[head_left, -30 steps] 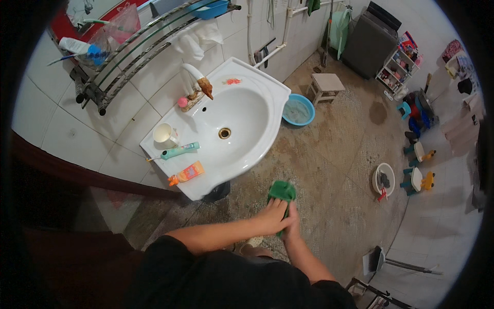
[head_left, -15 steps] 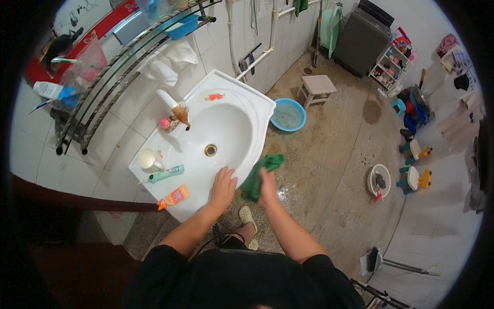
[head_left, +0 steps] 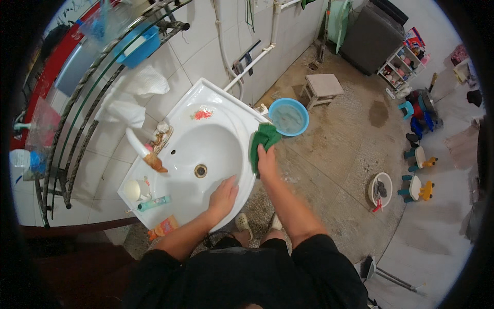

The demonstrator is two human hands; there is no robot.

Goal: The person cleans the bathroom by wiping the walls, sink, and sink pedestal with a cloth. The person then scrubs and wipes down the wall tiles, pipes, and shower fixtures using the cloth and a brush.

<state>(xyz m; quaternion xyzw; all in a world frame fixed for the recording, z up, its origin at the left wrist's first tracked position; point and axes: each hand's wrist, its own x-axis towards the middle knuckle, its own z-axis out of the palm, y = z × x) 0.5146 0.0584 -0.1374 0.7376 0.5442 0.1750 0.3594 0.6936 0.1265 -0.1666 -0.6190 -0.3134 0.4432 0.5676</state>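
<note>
My right hand (head_left: 267,160) grips a crumpled green cloth (head_left: 263,138), which lies against the outer right edge of the white washbasin (head_left: 193,131). My left hand (head_left: 224,196) is at the basin's near edge, with its fingers extended and nothing in them. On the basin's left ledge stand a white cup (head_left: 136,190), a light green electric toothbrush (head_left: 154,202) and an orange tube (head_left: 163,227). The faucet (head_left: 146,151), white with a brownish spout, rises at the back left of the bowl. What lies under the cloth is hidden.
A blue basin of cloudy water (head_left: 288,117) stands on the wet floor beyond the washbasin, beside a small stool (head_left: 323,87). At the left, a metal-railed glass shelf (head_left: 98,87) juts from the wall. A white bucket (head_left: 372,189) sits at the right.
My right hand has carried the green cloth up and away from me, from beside the basin's near right side onto its right edge. The view has shifted; my left hand stays near the rim.
</note>
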